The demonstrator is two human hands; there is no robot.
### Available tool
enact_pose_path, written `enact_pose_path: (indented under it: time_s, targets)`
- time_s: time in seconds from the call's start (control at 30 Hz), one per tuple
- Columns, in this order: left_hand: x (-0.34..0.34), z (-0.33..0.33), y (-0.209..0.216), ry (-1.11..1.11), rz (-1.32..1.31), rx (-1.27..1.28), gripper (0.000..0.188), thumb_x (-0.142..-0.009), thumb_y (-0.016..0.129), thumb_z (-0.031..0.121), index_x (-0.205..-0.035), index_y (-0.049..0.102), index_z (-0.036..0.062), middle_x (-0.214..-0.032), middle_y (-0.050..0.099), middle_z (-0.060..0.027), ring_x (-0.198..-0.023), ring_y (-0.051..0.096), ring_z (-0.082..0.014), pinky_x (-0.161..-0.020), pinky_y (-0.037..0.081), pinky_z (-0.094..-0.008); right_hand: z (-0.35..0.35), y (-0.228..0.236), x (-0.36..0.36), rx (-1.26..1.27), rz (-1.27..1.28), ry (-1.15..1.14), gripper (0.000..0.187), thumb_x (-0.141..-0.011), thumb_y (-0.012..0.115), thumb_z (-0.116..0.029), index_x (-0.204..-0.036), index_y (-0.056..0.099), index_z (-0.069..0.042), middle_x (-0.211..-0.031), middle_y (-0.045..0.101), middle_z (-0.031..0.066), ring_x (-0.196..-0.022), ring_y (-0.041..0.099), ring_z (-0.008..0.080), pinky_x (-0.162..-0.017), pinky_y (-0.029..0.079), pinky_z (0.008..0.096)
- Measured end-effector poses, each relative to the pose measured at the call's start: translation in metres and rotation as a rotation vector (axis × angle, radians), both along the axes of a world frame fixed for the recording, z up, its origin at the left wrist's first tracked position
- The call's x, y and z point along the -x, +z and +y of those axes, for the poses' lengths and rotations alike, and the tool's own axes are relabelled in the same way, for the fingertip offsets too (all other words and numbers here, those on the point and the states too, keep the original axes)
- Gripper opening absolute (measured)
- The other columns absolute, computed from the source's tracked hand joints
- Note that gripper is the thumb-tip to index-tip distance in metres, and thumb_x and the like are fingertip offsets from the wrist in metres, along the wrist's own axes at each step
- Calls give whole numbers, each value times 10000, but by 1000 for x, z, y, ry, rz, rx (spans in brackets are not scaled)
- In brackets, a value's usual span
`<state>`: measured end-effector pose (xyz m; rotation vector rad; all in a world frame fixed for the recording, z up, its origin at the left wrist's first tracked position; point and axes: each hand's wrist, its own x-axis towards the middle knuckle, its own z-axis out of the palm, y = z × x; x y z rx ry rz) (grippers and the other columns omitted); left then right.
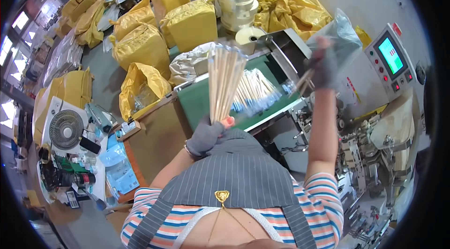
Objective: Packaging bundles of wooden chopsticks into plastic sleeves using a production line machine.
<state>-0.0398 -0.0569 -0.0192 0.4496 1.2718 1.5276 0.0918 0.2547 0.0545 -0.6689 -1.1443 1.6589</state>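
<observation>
My left hand (206,135), in a grey fingerless glove, grips the lower end of a fanned bundle of wooden sticks (224,80) with clear and blue wrapping at the top. The bundle stands nearly upright above the green conveyor belt (194,101). A pile of similar wrapped sticks (257,89) lies on the belt behind and right of it. My right hand (323,68), gloved in dark grey, is raised over the belt's right end and smeared by motion. A few blurred sticks (303,83) jut from its left side, seemingly held; its exact finger positions are hidden by blur.
A control panel with a lit screen (391,55) and machine parts (370,155) stand to the right. Film rolls (234,3) and yellow sacks (143,47) fill the back. At left are a brown board (159,139), a fan (66,129) and blue packets (123,174).
</observation>
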Motion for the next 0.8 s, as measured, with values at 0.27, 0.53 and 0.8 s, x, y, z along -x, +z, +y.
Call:
enact_pose_path:
  time_s: [0.27, 0.53, 0.8]
  targets:
    - [-15, 13, 10, 347, 136, -103, 421, -894, 513, 418, -939, 609, 10, -588, 483, 1, -463, 409, -51, -403, 288, -205, -136, -12, 55, -401, -262, 403, 241, -843, 593, -242, -727, 592, -31, -583, 467, -49, -539, 402, 51, -482, 322, 252]
    - [-15, 28, 27, 350, 137, 113, 401, -907, 484, 414, -811, 576, 35, -557, 488, -1, -441, 394, -62, -412, 294, -217, -178, -65, 46, -596, -377, 349, 232, -884, 535, -202, -743, 531, -18, -613, 473, -11, -583, 415, 59, -504, 340, 240]
    - [-11, 26, 13, 247, 338, 34, 347, -897, 529, 334, -820, 573, -1, -616, 504, -10, -488, 407, -52, -433, 299, -204, -129, -25, 40, -83, 29, 368, 262, -868, 549, -275, -904, 629, -28, -609, 461, -64, -476, 365, 23, -429, 258, 196]
